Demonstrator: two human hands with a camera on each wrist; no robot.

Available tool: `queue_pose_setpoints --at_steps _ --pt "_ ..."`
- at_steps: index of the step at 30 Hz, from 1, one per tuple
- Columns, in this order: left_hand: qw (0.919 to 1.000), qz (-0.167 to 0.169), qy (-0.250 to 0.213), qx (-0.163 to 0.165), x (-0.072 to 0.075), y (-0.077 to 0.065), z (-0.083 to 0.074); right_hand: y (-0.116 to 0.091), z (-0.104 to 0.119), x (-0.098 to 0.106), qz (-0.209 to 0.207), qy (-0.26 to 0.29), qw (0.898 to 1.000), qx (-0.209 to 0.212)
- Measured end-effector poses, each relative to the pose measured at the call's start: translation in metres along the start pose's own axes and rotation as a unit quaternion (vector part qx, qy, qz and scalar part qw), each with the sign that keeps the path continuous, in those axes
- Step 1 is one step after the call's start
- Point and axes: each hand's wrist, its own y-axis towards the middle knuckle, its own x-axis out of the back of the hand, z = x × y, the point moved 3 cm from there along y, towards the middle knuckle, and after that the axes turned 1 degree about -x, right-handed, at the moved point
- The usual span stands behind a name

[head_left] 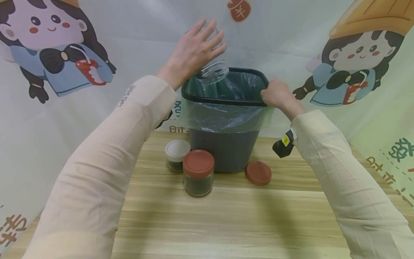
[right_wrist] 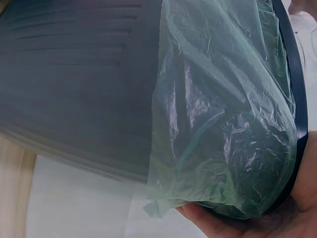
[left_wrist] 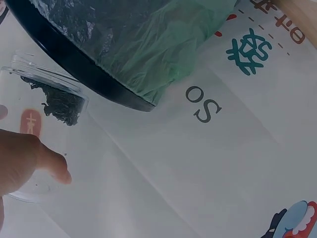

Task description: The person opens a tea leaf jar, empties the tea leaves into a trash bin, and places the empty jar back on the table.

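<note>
Best from left wrist: dark flakes (left_wrist: 63, 103) inside jar (left_wrist: 53, 135)

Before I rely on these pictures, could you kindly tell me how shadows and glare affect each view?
Head view: soft, blurry-edged shadows fall across the wooden table; right wrist view: bright glints streak the green bin liner; left wrist view: dimmer and greyish, with the clear jar partly blending into the pale backdrop.

Open counter (head_left: 233, 219) before the bin (head_left: 226, 151), red-topped jar (head_left: 198, 173) and white-topped jar (head_left: 176, 153) blocking its left, lid (head_left: 258, 173) at its right
</note>
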Motion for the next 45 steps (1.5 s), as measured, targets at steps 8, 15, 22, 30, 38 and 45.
queue_pose_setpoints --at_steps 8,15,22,30,38,45 --pt "0.9998 0.006 0.011 -0.019 0.0 0.0 -0.002 0.0 0.0 0.0 -0.002 0.003 1.0 -0.001" --pt "0.9988 0.013 0.029 -0.036 0.001 0.0 -0.004 0.0 0.0 0.0 0.002 0.01 1.0 -0.004" --pt "0.9968 0.0 0.05 -0.063 0.002 0.003 -0.005 0.002 -0.002 0.0 -0.01 0.013 1.0 -0.004" --pt "0.9909 0.002 0.076 -0.111 0.005 0.007 -0.011 0.002 -0.001 0.0 -0.01 0.01 1.0 0.003" --pt "0.9817 0.014 0.119 -0.148 0.009 0.01 -0.017 0.001 0.0 -0.001 -0.007 0.014 1.0 0.011" --pt "0.9595 0.037 0.19 -0.205 0.012 0.015 -0.024 0.0 -0.001 0.0 -0.002 0.018 1.0 0.005"
